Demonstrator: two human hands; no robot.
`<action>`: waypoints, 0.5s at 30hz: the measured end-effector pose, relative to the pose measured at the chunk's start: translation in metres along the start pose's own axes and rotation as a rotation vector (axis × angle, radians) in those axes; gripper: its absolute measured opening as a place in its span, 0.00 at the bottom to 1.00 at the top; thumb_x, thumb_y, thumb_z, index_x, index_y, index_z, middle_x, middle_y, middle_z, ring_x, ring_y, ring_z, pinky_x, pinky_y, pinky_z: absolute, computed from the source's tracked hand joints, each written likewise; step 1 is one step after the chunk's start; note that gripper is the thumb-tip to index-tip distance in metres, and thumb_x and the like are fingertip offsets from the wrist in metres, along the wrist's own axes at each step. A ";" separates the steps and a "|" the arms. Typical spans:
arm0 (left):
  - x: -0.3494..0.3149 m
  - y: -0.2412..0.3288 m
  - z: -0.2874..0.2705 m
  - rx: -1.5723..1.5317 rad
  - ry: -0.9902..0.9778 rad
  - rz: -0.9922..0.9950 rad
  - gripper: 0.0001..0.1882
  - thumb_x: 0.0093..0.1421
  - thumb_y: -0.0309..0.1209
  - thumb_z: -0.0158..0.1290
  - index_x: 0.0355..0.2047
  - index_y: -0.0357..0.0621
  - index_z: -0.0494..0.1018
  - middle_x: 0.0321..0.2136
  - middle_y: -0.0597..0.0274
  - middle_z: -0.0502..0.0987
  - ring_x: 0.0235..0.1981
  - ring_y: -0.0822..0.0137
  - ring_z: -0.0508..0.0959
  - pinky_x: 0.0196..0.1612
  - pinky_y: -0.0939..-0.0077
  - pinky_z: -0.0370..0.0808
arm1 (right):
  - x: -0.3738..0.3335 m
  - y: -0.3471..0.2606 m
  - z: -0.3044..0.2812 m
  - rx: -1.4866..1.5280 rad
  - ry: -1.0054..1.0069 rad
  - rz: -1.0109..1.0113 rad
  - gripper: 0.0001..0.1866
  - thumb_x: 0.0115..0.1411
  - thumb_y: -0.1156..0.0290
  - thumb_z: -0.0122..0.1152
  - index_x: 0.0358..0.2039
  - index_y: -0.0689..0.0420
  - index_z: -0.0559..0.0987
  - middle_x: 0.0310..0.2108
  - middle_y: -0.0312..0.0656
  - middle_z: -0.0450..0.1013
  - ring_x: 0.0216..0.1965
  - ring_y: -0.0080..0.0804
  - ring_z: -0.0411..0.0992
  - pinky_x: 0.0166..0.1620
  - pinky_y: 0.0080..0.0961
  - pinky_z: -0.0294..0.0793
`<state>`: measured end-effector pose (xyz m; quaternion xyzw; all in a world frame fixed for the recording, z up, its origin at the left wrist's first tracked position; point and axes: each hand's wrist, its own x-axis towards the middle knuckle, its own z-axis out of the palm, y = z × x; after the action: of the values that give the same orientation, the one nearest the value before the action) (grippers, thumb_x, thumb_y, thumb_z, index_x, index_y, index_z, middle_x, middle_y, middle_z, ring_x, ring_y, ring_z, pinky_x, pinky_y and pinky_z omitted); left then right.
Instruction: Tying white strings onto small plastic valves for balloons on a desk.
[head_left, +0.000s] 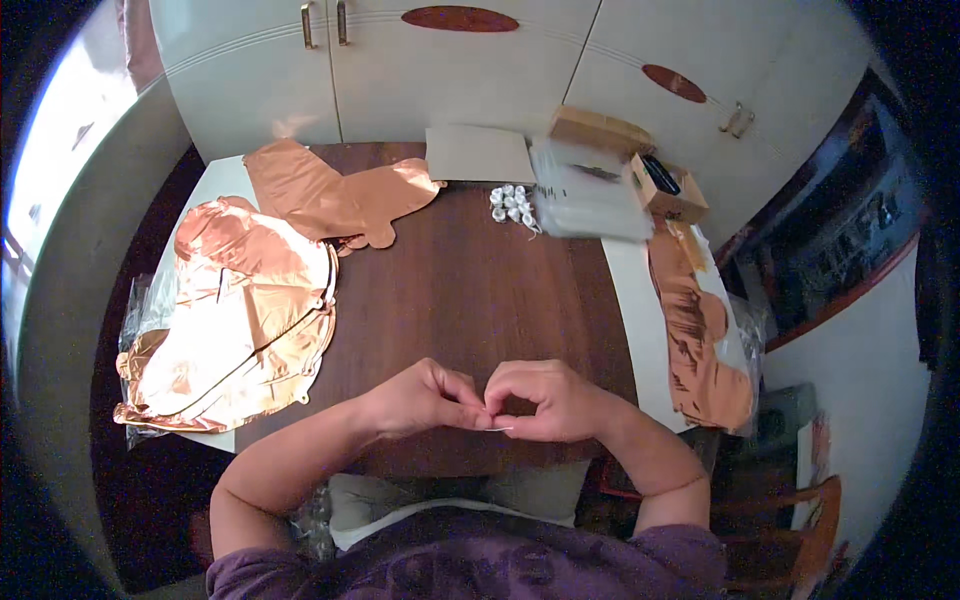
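Observation:
My left hand and my right hand meet fingertip to fingertip above the near edge of the brown table. Both are closed in a pinch. Between them shows a thin white strand, its short end sticking out below the fingertips. The rest of it is hidden by my fingers. Several small white coiled bundles lie together toward the back of the table. On the left is a pile of shiny copper-coloured foil balloons, flat and uninflated. Another flat foil piece rests behind it.
More copper foil lies along the right side. At the back are a grey flat board, clear plastic bags and a small open box with dark items in it. White cabinets stand behind, a wooden chair at lower right.

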<state>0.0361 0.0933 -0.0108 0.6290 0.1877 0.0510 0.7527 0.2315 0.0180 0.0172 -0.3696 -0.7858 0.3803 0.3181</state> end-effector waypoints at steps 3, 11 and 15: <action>0.009 -0.003 -0.007 -0.087 0.041 0.017 0.06 0.50 0.27 0.58 0.26 0.37 0.77 0.26 0.62 0.77 0.29 0.74 0.74 0.36 0.80 0.70 | 0.005 0.005 -0.007 -0.030 0.068 0.006 0.08 0.44 0.80 0.61 0.27 0.60 0.74 0.27 0.39 0.71 0.29 0.29 0.71 0.34 0.22 0.70; 0.017 -0.003 -0.023 -0.196 -0.150 -0.147 0.08 0.54 0.28 0.54 0.31 0.36 0.76 0.26 0.62 0.77 0.27 0.75 0.75 0.34 0.84 0.72 | 0.015 0.010 -0.017 -0.016 -0.058 0.121 0.07 0.44 0.79 0.62 0.25 0.60 0.73 0.25 0.39 0.72 0.27 0.27 0.72 0.32 0.22 0.71; 0.020 -0.001 -0.024 -0.183 -0.089 -0.188 0.07 0.54 0.28 0.53 0.31 0.36 0.75 0.26 0.62 0.77 0.25 0.76 0.74 0.30 0.86 0.71 | 0.018 0.020 -0.017 0.005 -0.067 0.106 0.06 0.44 0.76 0.62 0.23 0.59 0.73 0.23 0.38 0.71 0.25 0.26 0.71 0.29 0.22 0.70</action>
<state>0.0464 0.1219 -0.0199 0.5389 0.2067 -0.0308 0.8161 0.2423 0.0477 0.0131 -0.3971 -0.7744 0.4107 0.2720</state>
